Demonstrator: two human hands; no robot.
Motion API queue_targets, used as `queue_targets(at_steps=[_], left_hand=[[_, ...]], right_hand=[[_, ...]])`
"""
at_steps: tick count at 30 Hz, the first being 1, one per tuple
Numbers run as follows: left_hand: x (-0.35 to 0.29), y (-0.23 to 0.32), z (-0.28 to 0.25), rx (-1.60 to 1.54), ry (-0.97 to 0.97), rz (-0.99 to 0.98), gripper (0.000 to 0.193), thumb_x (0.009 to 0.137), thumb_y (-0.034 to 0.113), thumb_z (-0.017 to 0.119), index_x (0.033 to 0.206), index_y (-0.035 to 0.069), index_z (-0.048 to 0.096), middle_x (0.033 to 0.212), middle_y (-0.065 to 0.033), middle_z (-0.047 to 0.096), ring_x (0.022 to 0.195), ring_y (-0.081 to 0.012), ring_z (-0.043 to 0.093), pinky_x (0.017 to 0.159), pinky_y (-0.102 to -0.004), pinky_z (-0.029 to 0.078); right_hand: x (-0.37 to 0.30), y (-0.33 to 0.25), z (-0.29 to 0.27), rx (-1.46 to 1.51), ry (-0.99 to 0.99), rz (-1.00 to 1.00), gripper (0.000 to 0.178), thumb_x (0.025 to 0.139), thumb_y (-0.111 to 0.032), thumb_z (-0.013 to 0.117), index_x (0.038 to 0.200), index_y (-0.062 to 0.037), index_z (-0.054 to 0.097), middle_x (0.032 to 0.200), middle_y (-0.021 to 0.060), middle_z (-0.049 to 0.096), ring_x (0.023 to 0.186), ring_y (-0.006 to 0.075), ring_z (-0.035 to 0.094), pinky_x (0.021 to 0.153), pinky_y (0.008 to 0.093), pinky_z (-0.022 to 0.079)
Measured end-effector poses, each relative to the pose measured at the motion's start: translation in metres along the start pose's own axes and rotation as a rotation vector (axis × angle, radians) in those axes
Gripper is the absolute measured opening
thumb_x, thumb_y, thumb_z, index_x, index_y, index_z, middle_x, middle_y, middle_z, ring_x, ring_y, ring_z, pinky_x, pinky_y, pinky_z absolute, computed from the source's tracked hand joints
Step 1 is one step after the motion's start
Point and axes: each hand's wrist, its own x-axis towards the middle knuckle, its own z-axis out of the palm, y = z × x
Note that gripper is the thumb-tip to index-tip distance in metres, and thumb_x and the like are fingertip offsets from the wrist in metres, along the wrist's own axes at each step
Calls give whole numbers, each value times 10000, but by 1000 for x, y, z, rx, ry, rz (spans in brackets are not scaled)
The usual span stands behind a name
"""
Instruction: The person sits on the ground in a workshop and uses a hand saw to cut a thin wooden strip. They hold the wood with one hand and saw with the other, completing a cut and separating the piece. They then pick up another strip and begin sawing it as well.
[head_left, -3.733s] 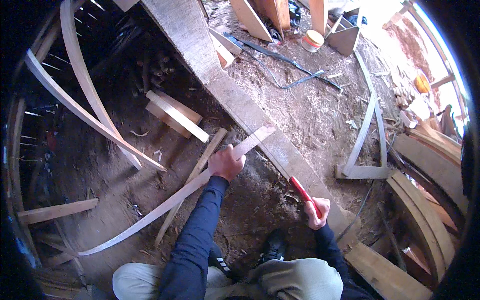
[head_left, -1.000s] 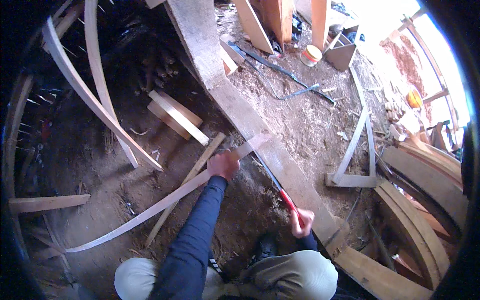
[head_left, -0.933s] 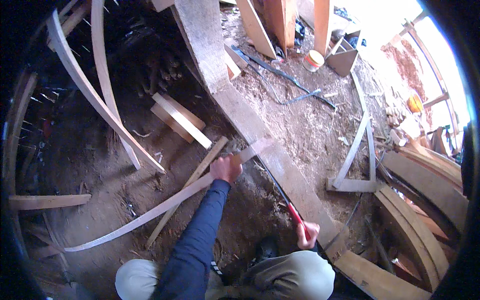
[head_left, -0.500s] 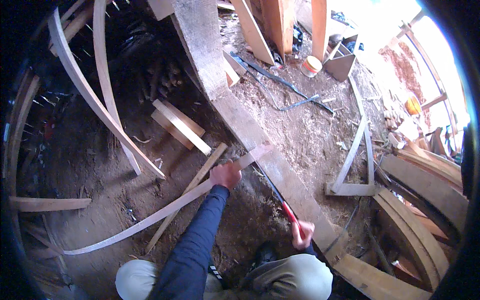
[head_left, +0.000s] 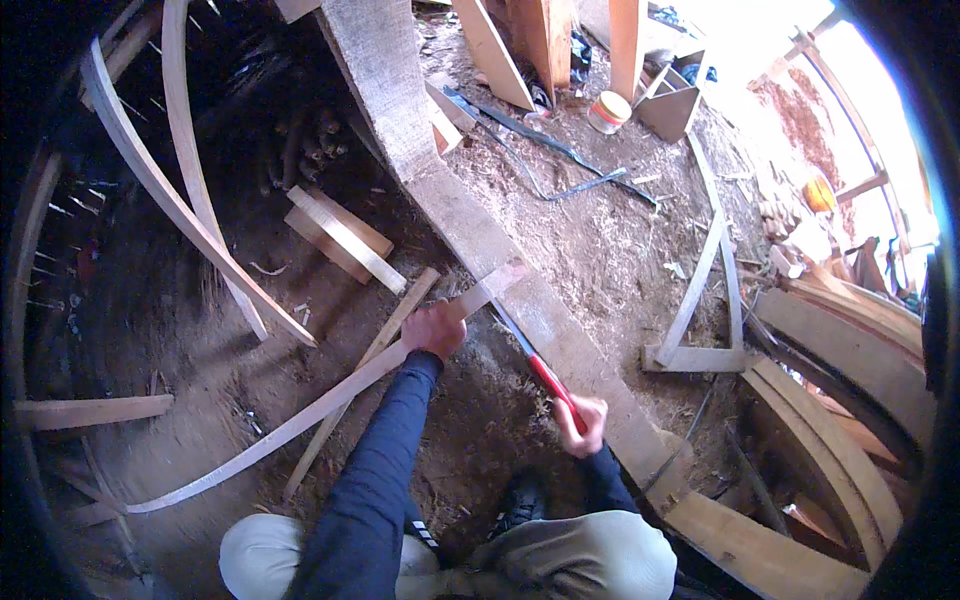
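Note:
My left hand (head_left: pixel 434 331) is closed around a long, curved wooden strip (head_left: pixel 290 433) near its far end. That end lies across a thick wooden beam (head_left: pixel 455 218), while the rest bows down to the ground at lower left. In my right hand (head_left: pixel 580 427) is the red handle of a handsaw (head_left: pixel 548 376). Its narrow blade points away from me, up to the strip at the beam's left edge. How deep the blade sits in the wood I cannot tell. A thin wooden stick (head_left: pixel 345 410) passes beneath the strip, beside my left hand.
Two short boards (head_left: pixel 345 238) lie crossed beyond my left hand. Tall curved planks (head_left: pixel 150 165) stand at far left. Right of the beam are a dark strap (head_left: pixel 545 135), a small round tub (head_left: pixel 609 112), a wooden frame (head_left: pixel 695 358) and stacked curved timbers (head_left: pixel 825 440). Shavings litter the ground.
My right hand has pushed the saw forward along the beam's edge, away from me. My left hand keeps its hold on the strip. The whole view has shifted slightly.

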Motion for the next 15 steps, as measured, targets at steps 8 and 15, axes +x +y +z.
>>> queue_targets(at_steps=[8, 15], left_hand=[[3, -2, -4, 16, -78, -56, 196, 734, 301, 584, 722, 118, 653, 697, -177, 676, 658, -362, 682, 648, -492, 554], [0, 0, -1, -54, -81, -32, 178, 725, 277, 571, 722, 119, 652, 674, -174, 669, 644, -367, 678, 633, -491, 553]], right_hand=[[-13, -1, -23, 18, -66, 114, 140, 858, -85, 600, 826, 0, 706, 503, 75, 533, 425, 127, 548, 462, 276, 427], [32, -2, 23, 19, -32, 45, 140, 852, -62, 591, 840, 35, 690, 493, 110, 440, 398, 129, 478, 425, 301, 349]])
